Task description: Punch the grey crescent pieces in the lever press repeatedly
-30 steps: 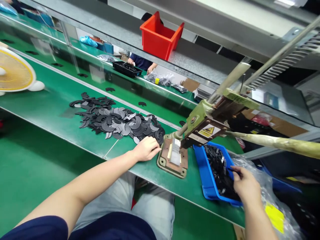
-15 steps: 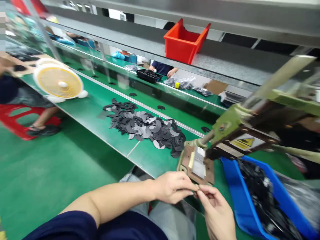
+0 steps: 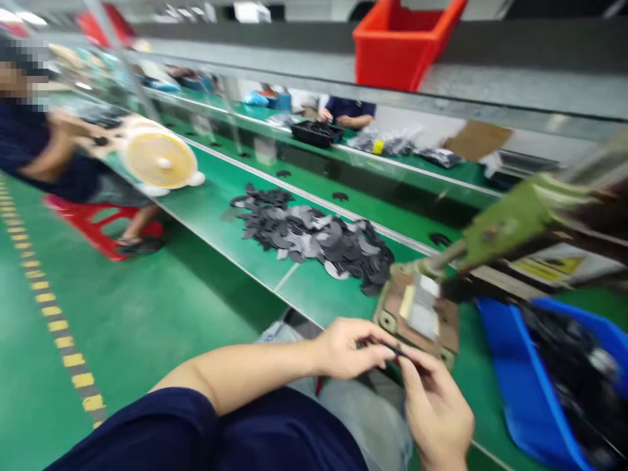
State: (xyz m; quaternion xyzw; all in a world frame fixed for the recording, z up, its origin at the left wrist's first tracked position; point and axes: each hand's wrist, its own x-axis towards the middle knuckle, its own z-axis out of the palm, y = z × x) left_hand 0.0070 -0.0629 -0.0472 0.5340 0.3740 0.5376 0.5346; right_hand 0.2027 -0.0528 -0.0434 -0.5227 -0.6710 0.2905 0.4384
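Observation:
My left hand (image 3: 349, 349) and my right hand (image 3: 436, 398) meet fingertip to fingertip above my lap, at the table's near edge. Both are closed in a pinch on a small dark piece (image 3: 398, 350), mostly hidden by the fingers. Just beyond them stands a green hand press (image 3: 510, 219), its base plate (image 3: 392, 307) carrying a grey block (image 3: 424, 313). To the left of that plate, a heap of black and grey crescent-shaped pieces (image 3: 314, 235) lies on the green table (image 3: 255, 265).
A blue bin (image 3: 523, 386) of black parts stands right of my hands. An orange-red bin (image 3: 392, 59) sits on the overhead shelf (image 3: 515, 91). Several dark pieces lie along the strip behind the rail. A fan (image 3: 161, 160) and a seated co-worker (image 3: 53, 144) are at left.
My view has swung left, so the table, press and bins appear farther right. The dark piece between my fingertips now shows more clearly. Both hands still pinch together.

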